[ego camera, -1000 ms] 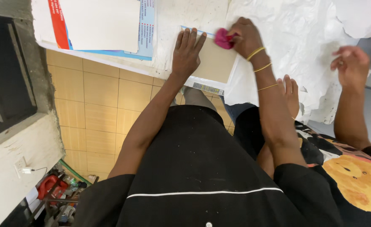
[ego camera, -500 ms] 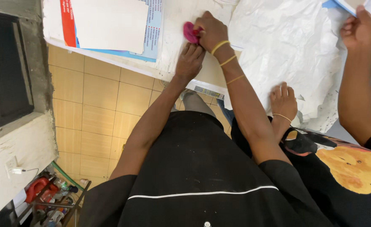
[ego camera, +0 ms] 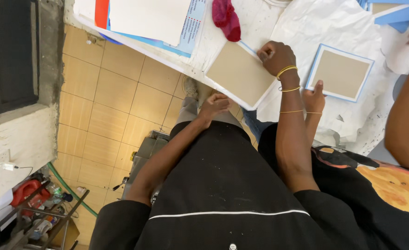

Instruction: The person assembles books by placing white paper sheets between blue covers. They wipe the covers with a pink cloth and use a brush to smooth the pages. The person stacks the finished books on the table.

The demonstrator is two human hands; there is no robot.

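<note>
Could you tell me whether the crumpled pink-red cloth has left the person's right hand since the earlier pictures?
Yes: the pink-red cloth now lies on the white paper-covered table, apart from the right hand.

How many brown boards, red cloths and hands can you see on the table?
Brown boards: 2 — board under the right hand, blue-edged board
Red cloths: 1 — red cloth
Hands: 2 — right hand, another person's hand
Total: 5

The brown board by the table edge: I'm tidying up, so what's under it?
The brown board lies on crumpled white paper covering the table. Anything directly beneath it is hidden. The right hand presses its corner.
</note>
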